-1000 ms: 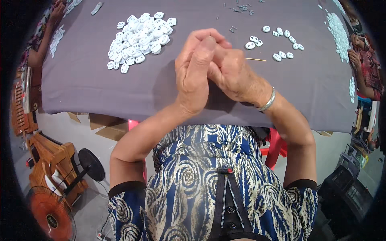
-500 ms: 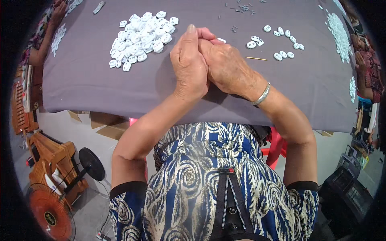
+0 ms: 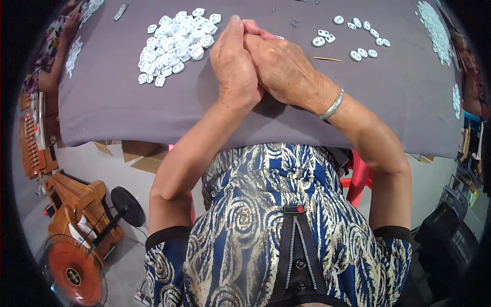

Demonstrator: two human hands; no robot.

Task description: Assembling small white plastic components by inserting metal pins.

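Observation:
My left hand [image 3: 234, 66] and my right hand [image 3: 286, 71] are pressed together over the cloth-covered table, fingers closed around each other. Whatever lies between them is hidden. Just beyond the right knuckles a sliver of a small white piece [image 3: 279, 37] peeks out; I cannot tell whether it is held or rests on the cloth. To the left of my hands is a heap of white oval two-holed plastic cord locks [image 3: 176, 43]. On the right, several similar pieces [image 3: 356, 56] are spread in a loose curve, near a thin wooden toothpick [image 3: 327, 59].
Small metal springs [image 3: 294, 23] lie beyond my hands. More white pieces [image 3: 437, 36] cover the far right of the grey cloth [image 3: 117, 112]. At the left edge another person's arm [image 3: 48, 77] shows. A fan [image 3: 74, 276] stands on the floor at lower left.
The whole view has shifted, so the table and hands sit higher in the picture. My hands stay clasped, with little visible change in their grip.

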